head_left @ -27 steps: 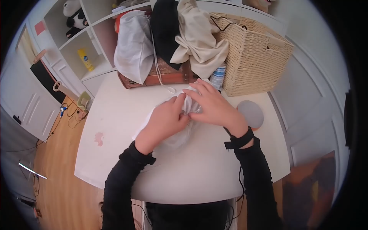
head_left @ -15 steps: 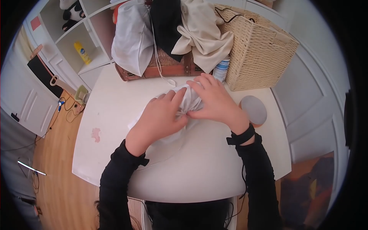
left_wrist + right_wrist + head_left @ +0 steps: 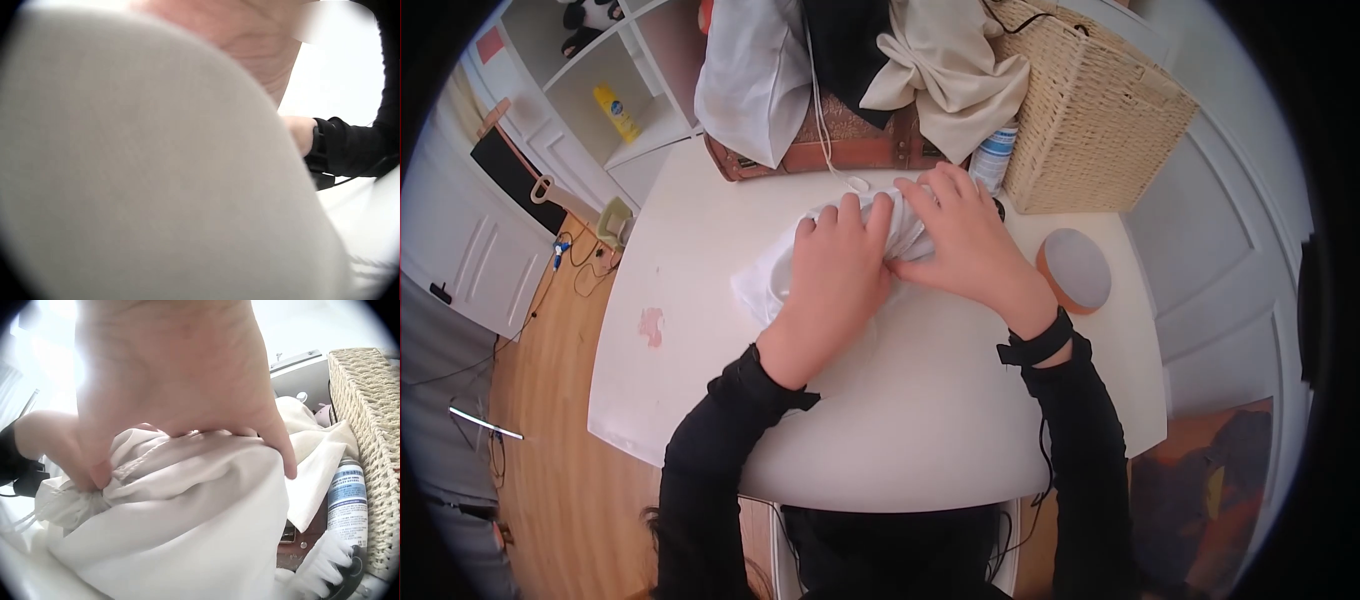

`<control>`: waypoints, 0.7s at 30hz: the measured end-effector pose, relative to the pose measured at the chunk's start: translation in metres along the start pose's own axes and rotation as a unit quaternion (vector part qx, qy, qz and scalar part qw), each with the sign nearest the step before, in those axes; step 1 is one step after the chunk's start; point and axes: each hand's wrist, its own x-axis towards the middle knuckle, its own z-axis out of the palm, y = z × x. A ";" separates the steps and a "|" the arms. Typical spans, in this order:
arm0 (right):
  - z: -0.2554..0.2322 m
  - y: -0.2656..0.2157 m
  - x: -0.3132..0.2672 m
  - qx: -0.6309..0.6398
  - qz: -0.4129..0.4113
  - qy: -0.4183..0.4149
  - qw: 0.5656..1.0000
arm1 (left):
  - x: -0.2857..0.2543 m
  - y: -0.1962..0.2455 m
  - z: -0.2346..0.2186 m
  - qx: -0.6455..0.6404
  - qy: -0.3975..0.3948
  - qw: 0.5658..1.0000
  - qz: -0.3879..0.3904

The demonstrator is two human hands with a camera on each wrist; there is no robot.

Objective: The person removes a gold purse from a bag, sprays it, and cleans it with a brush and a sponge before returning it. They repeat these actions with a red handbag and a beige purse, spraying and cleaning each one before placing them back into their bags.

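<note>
A white drawstring bag (image 3: 772,275) lies on the white table under both hands. Its cloth is bunched into pleats at the mouth, and a twisted cord (image 3: 134,465) runs along the folds in the right wrist view. The left hand (image 3: 837,265) grips the bag from the left, its thumb hidden beneath. From the right, the right hand (image 3: 975,245) pinches the gathered cloth, with fingers spread over the far side and the thumb near the knot-like bunch. In the left wrist view pale cloth (image 3: 156,162) fills most of the picture, blurred.
Behind stands a brown trunk (image 3: 850,138) draped with a white bag (image 3: 752,85), a black cloth (image 3: 848,60) and a beige bag (image 3: 950,75). A wicker basket (image 3: 1095,120), a spray can (image 3: 996,155) and a grey-topped round object (image 3: 1078,268) are on the right. A white-bristled brush (image 3: 325,565) lies near the can.
Both hands have shifted slightly away from the body with the bag. More of the bag's left end shows beside the left hand. The head view has tilted down a little.
</note>
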 end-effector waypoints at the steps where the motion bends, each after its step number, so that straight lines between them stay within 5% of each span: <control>1: 0.006 -0.001 0.000 -0.021 0.002 0.021 1.000 | 0.001 -0.005 0.002 -0.010 -0.001 1.000 0.008; 11: 0.030 -0.016 -0.001 -0.059 0.074 0.079 0.992 | 0.004 -0.024 0.003 -0.134 -0.016 0.989 0.055; 21: 0.011 -0.021 0.009 -0.001 0.132 0.067 0.989 | 0.009 -0.025 -0.016 -0.263 -0.026 0.964 0.012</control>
